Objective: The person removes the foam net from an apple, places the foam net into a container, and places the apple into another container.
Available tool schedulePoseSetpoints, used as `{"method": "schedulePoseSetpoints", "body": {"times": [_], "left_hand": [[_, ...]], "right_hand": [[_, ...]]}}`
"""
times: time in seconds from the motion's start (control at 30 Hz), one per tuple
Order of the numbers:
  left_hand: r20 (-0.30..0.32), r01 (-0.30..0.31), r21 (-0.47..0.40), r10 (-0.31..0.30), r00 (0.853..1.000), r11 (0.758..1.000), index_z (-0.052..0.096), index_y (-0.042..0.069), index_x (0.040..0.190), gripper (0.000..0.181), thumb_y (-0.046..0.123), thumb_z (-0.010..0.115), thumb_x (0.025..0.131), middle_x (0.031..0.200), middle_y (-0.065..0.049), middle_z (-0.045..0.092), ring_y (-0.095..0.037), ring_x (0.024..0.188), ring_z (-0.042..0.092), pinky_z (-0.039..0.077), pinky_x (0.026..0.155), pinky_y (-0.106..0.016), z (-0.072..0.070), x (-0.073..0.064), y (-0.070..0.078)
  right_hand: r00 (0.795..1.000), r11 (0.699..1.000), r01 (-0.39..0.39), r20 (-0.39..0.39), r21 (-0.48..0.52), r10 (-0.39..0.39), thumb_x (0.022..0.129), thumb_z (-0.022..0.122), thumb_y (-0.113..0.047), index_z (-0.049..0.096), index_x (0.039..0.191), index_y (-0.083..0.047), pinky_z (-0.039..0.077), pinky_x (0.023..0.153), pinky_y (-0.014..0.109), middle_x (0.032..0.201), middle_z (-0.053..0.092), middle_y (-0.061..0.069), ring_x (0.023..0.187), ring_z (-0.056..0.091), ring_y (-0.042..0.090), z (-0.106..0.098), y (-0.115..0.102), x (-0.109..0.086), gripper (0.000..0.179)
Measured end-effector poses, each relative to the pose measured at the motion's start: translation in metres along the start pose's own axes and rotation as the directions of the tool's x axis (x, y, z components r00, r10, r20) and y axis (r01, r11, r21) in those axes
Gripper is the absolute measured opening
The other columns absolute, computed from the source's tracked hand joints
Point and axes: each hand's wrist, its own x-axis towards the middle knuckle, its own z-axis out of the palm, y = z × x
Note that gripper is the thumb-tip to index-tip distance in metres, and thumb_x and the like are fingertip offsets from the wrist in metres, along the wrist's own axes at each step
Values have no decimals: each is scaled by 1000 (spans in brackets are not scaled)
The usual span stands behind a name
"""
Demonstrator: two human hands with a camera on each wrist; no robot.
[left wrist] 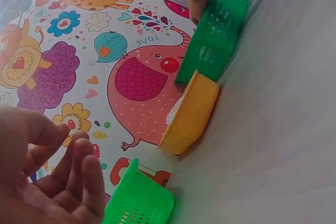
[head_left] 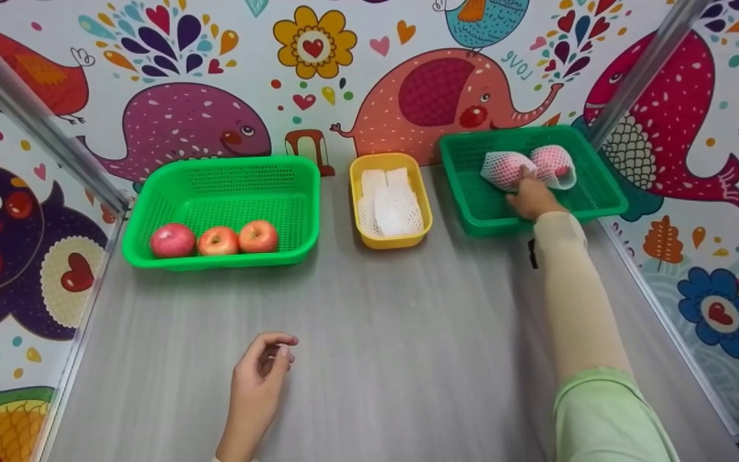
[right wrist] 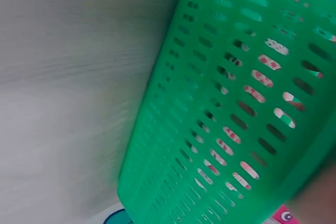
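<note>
reaching with the right hand point(head_left: 535, 197) over the near rim of the dark green basket point(head_left: 485, 221), touching the left foam-netted fruit point(head_left: 501, 168) with at least one finger; cannot tell a pinch from a mere touch here, with the fingertips partly hidden in the head view, and getting no help from the right wrist view, filled mostly by the slotted outside of that same basket with pink and white glimpsed through the holes. add, just to the right and within the same basket, the right foam-netted fruit point(head_left: 552, 163), likewise pinkish under white mesh. holding nothing in the left hand point(head_left: 253, 378), raised well apart from the baskets over the near part of the grey table point(head_left: 395, 321), with fingers loosely bent and thumb near the fingertips. find farther out, between both green baskets, spare white foam nets point(head_left: 398, 205) heaped in the yellow basket point(head_left: 392, 242), too overlapped to count. see at far left, along the near side of the light green basket point(head_left: 235, 183), two bare apples point(head_left: 258, 236) and a pinker round fruit point(head_left: 172, 240), perhaps also an apple. reckon the work, from this layout, as partly through: two fruits netted and lying in the dark green basket, one of them perhaps not yet released; three left bare, not yet netted.
</note>
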Motion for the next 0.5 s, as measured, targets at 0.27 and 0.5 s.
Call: {"method": "schedulePoseSetpoints", "body": {"times": [0.27,0.5], "left_hand": [[8,-13,38,13,1000,999,72,9,117,11,5,65,109,113,-10,72,-26,92,66,57,81,-27,2,3,-1],[41,47,50,-49,998,998,72,8,118,11,7,64,110,111,-5,71,-24,93,66,57,81,-28,8,2,-3]], "right_hand": [[999,999,24,-31,23,-23,106,44,5,43,156,11,29,122,66,158,44,36,147,40,52,-6,1,0,51],[999,999,-32,-5,44,32,104,42,10,17,169,1,30,120,68,153,45,37,143,43,53,-7,8,4,70]]}}
